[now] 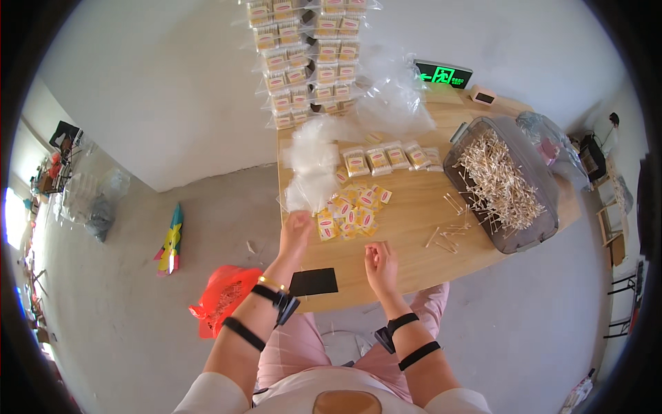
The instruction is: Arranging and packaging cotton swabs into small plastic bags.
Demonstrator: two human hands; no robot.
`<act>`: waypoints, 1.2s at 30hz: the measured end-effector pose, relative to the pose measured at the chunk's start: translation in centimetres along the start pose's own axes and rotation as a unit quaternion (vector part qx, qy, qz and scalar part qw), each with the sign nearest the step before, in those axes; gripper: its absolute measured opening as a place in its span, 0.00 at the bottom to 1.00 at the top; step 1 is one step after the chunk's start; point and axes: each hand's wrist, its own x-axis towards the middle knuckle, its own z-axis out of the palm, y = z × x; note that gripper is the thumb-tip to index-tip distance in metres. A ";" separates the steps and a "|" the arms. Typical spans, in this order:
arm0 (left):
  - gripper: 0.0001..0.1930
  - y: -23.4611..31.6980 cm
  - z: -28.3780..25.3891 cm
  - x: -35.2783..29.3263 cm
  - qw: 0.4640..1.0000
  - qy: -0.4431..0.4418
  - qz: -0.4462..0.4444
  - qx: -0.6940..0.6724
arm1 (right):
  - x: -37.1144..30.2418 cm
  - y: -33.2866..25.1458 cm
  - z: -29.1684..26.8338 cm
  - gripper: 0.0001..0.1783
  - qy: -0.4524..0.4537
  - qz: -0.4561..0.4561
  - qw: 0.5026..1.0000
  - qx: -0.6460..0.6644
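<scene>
Left hand point(295, 231) raised over the tabletop point(414, 228), grip pinching the lower edge of a clear plastic bag point(310, 165), just beside the scattered yellow labels point(352, 210). Right hand point(380, 265) near the front edge, fingers curled together, contents too small to tell. Loose sticks point(448, 238) right of it, stick-filled bin point(503, 183) beyond. Bare wood between hands; black card point(313, 282) at the near edge.

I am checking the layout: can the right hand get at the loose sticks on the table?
Probably yes: the right hand hovers over bare wood, and nothing stands between it and the loose sticks.
</scene>
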 end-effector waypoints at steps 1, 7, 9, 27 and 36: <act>0.17 -0.3 0.2 1.9 0.998 0.032 0.040 0.028 | 0.1 -0.5 0.0 0.04 -0.018 0.001 1.000 -0.010; 0.20 -1.2 1.8 6.2 0.997 0.032 0.009 0.064 | 0.1 -1.1 0.2 0.05 -0.043 -0.011 0.998 -0.051; 0.20 -1.1 1.6 6.2 0.999 0.024 0.018 0.040 | 0.1 -1.2 0.3 0.05 -0.039 -0.018 0.998 -0.050; 0.16 4.9 -6.4 -16.2 0.967 -0.190 0.135 -0.102 | -1.0 -7.1 -1.3 0.16 -0.270 0.417 0.605 0.622; 0.12 6.2 -8.1 -21.5 0.920 0.004 0.261 0.293 | -3.2 -11.0 -6.0 0.08 -0.266 0.253 0.814 0.450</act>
